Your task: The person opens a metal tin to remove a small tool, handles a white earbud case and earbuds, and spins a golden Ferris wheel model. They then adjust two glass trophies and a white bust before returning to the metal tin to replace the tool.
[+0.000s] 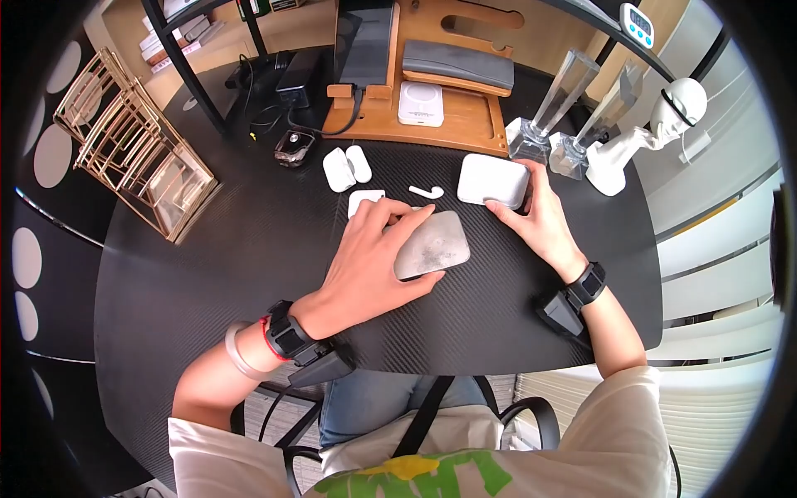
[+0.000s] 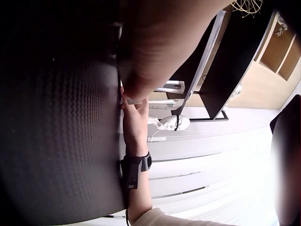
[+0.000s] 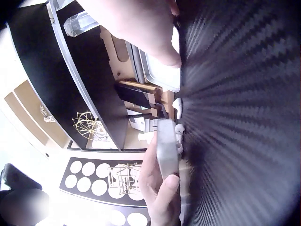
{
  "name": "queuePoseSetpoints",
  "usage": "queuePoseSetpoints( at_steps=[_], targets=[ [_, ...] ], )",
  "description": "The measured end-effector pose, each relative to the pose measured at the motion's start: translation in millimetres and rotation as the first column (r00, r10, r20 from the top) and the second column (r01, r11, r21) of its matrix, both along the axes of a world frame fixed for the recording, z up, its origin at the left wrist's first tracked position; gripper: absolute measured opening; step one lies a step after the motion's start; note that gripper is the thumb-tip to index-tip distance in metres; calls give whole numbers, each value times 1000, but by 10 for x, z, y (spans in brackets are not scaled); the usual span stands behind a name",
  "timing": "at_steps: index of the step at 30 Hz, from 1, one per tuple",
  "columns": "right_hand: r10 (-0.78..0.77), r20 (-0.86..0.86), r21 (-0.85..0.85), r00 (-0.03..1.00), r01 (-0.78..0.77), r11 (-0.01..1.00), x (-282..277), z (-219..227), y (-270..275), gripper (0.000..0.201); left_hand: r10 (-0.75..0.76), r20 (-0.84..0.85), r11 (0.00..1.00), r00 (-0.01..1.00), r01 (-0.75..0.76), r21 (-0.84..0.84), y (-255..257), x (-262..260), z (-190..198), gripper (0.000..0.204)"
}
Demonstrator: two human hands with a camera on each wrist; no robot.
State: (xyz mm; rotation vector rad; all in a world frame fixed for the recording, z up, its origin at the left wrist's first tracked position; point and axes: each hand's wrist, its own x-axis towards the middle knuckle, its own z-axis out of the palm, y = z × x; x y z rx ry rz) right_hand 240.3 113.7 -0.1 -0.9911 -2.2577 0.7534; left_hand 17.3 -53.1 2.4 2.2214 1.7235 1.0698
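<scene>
In the head view my left hand (image 1: pixel 357 270) grips a scuffed grey metal tin piece (image 1: pixel 440 246) by its edges, thumb at the near side; in the right wrist view this piece (image 3: pixel 167 146) is tilted up off the table. My right hand (image 1: pixel 544 220) holds a shallow white-looking tin piece (image 1: pixel 491 180) at its right end, thumb on the near edge. Between the two pieces and farther back lies a white earbud (image 1: pixel 427 192). A small white object (image 1: pixel 365 200) is partly hidden behind my left fingers. Behind it sits a white earbud case (image 1: pixel 339 170) with its lid up.
A wooden stand (image 1: pixel 465 133) with a white square pad (image 1: pixel 421 104) stands at the back. Clear blocks (image 1: pixel 531 137) and a white head figure (image 1: pixel 610 166) are at the back right. A gold wire rack (image 1: pixel 170 187) is at the left, a dark gadget (image 1: pixel 294 148) behind the case.
</scene>
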Motion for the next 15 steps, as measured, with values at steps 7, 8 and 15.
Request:
queuePoseSetpoints(
  at_steps=[7,8,15],
  targets=[
    [-93,175,227,980,51,972,31,-7,-11,78,37,534,970,845,98,-222,-34,29,119,47],
    [-109,200,233,974,61,971,32,-4,-17,81,36,533,970,845,99,-222,-22,24,79,47],
    [-158,248,232,956,100,968,56,-30,-29,91,135,842,906,521,280,-319,31,-47,-92,57]
  ],
)
